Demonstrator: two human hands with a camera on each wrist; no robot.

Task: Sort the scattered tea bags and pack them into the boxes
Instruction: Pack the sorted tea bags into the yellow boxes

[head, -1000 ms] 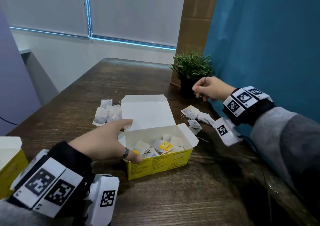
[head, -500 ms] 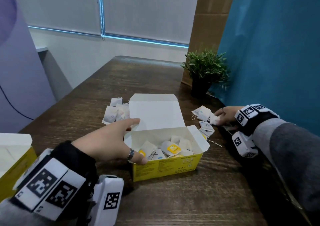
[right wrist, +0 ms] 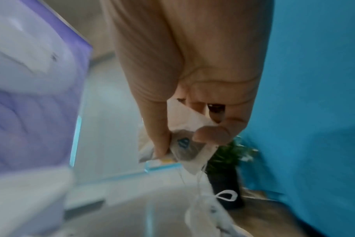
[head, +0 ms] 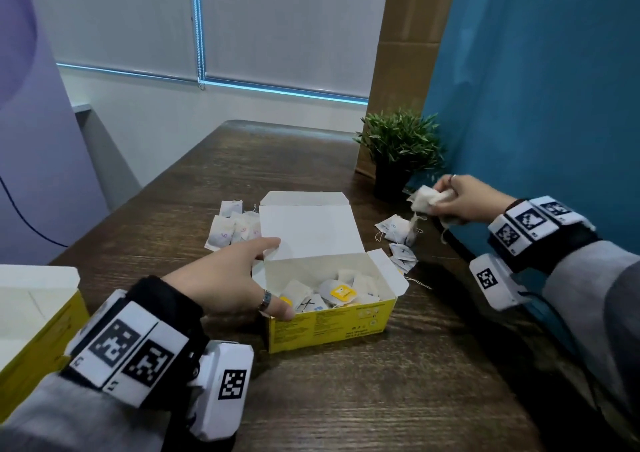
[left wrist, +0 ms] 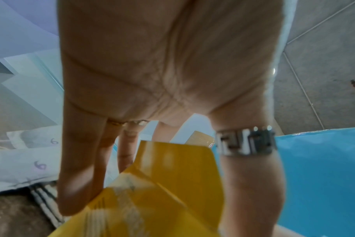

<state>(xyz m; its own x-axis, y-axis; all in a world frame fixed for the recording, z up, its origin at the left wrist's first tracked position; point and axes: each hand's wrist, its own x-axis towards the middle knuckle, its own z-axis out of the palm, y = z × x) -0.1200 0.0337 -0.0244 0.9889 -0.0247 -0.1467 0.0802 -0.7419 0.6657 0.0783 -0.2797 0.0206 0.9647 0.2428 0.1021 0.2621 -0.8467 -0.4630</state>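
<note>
Nearest, at about 8 o'clock on the table (head: 398,382), stands a second yellow box (head: 31,334) with its white lid raised, only partly in view. Just beyond it the left hand (head: 228,278) grasps the left end of the open yellow box (head: 329,323) at the centre: the thumb lies over the near left corner and the fingers reach along the far side by the upright white lid. The left wrist view shows the thumb, with a silver ring, and the fingers either side of the yellow wall.

Inside this box lies a loose heap of tea bags (head: 332,292); an exact count is not possible, though at least six show, one with a yellow tag.

At 11 o'clock, behind the left hand, a cluster of tea bags marked 6 (head: 232,230) lies on the table, about four. At 2 o'clock a small pile of tea bags (head: 398,240) lies just right of the box, roughly four or five.

Above that pile the right hand (head: 464,198) is raised, clenched around a bunch of tea bags (head: 424,200), strings dangling; their number cannot be told.

Farthest, at 1 o'clock, stands one potted plant (head: 398,150).
</note>
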